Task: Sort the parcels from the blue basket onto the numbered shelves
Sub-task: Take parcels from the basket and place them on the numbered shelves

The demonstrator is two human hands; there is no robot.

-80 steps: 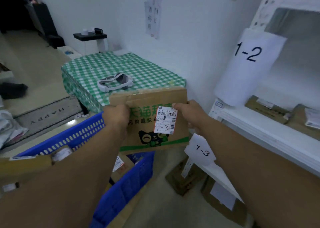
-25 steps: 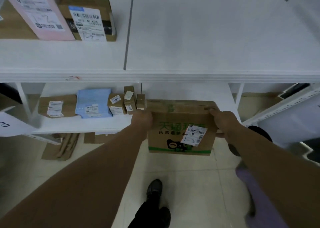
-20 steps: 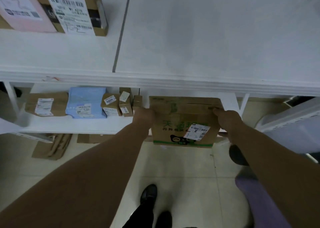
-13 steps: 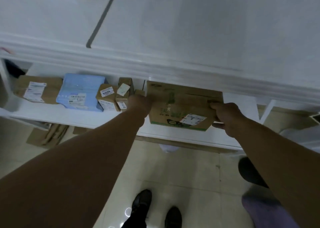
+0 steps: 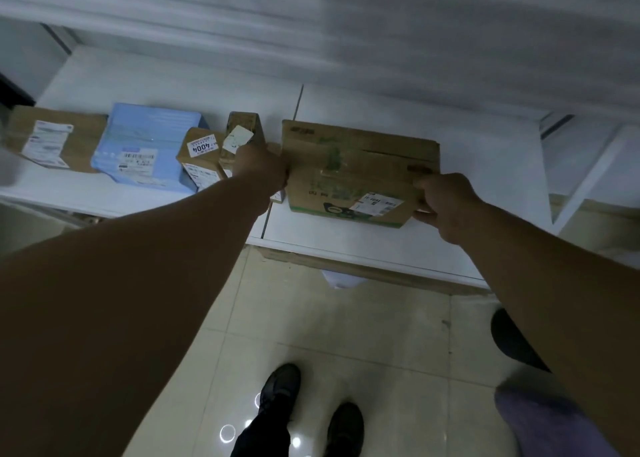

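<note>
A brown cardboard parcel [image 5: 356, 165] with green print and a white label lies on the lower white shelf [image 5: 381, 245], under the blurred upper shelf. My left hand [image 5: 261, 169] grips its left edge. My right hand [image 5: 446, 207] grips its right front corner, thumb on top. The blue basket is out of view.
Left of the parcel on the same shelf stand small brown boxes [image 5: 221, 148], a light blue packet [image 5: 149, 144] and a flat brown parcel [image 5: 52, 137]. A white upright [image 5: 585, 176] bounds the shelf on the right. My shoes [image 5: 280, 397] stand on the tiled floor below.
I turned from the basket to the shelves and carried the parcel with both hands down under the upper shelf. It now lies on the lower shelf, beside the small boxes.
</note>
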